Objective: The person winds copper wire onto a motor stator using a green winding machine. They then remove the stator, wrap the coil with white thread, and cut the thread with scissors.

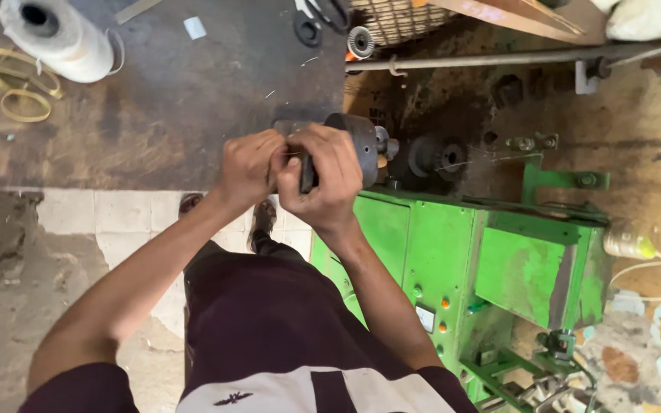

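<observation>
Both hands meet over a dark disc (353,149) at the centre of the view. Left hand (249,166) has its grip pinched narrow, fingertips pressed together at the disc's 9 o'clock edge; whatever it nips is too fine to make out, perhaps a thread. Right hand (323,180) is curled shut over the disc's near face, thumb and fingers wrapped on its rim, the two hands touching knuckle to knuckle.

The disc sits on a shaft at the top of a green machine (453,252), which runs off toward 4 o'clock. Just beyond the disc, at 3 o'clock, a second smaller wheel (434,155) shows a thin pale thread across it. A steel rod (499,57) crosses at 1 o'clock.

At 10 o'clock a white spool (59,34) lies on a dark bench (170,99), with yellow bands (17,95) beside it at 9 o'clock.

By the look of it, the step in hand is fixing or threading something fine at the disc's rim. The following move would call for a steady pinch from the left while the right keeps the disc from turning.
</observation>
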